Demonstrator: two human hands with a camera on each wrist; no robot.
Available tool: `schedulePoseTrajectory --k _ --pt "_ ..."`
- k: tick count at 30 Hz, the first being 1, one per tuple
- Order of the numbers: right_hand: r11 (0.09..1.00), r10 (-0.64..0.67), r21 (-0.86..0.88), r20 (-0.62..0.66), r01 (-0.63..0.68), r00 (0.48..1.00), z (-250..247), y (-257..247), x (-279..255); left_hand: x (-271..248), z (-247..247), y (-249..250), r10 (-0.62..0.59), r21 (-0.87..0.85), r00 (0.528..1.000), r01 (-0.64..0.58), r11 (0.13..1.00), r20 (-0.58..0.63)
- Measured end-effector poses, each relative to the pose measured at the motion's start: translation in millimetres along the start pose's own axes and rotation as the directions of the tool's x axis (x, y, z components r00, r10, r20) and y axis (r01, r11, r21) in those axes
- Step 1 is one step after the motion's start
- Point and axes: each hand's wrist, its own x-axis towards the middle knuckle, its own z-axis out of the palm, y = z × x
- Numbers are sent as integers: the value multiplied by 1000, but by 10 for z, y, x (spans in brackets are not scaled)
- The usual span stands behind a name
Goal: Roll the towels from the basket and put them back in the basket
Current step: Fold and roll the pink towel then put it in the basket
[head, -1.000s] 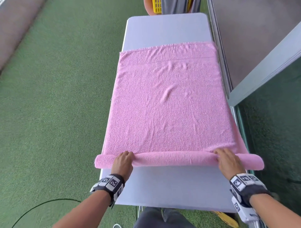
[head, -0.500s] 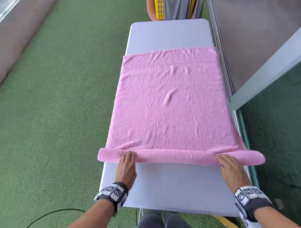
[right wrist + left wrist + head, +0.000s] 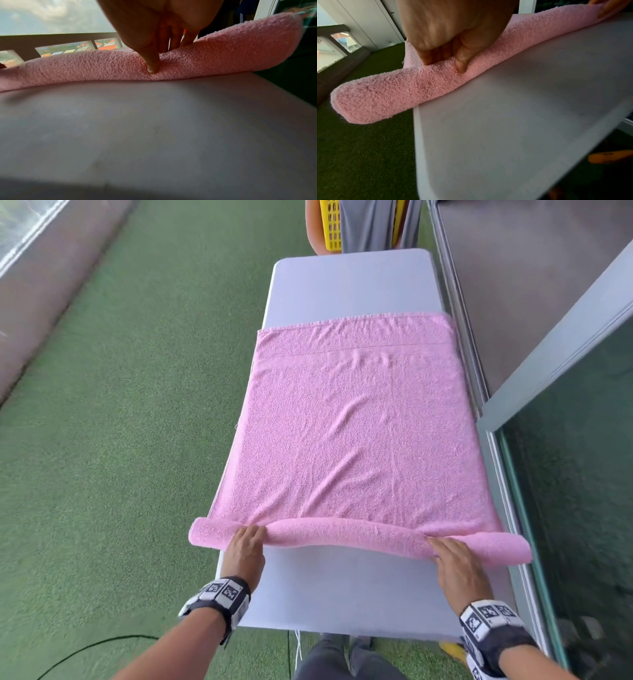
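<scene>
Pink towel (image 3: 356, 436) spread over table (image 3: 352, 285), near edge rolled; left hand (image 3: 245, 549) and right hand (image 3: 454, 559) pinching roll. Could skew or loosen: ends overhanging table, middle unsupported, uneven pushing.

A pale table (image 3: 352, 285) is set on green turf (image 3: 120, 440). A black cable (image 3: 85, 648) is laid across the turf near the table's near left corner. A glass panel (image 3: 582, 491) in a grey frame is seen along the right. A railing (image 3: 56, 39) is seen from the right wrist, with rooftops beyond it.
</scene>
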Motion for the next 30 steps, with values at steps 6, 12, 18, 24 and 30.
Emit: schedulePoseTrajectory --k 6,12,18,24,30 --pt "995 -20 -97 26 22 999 -98 249 -498 -497 108 189 59 -36 998 -58 998 34" --pt "991 83 -113 153 -66 985 -202 215 -287 -444 103 139 18 -15 989 -16 1000 145" --pt "985 100 -142 -8 -100 995 -311 289 -184 -242 69 153 39 -14 990 -37 999 134" --pt "969 -7 -245 10 10 1000 -99 589 -713 -229 87 126 27 -59 989 -19 998 144" --pt "994 54 -92 8 -53 998 -278 474 -416 -187 89 110 10 -58 985 0 998 172"
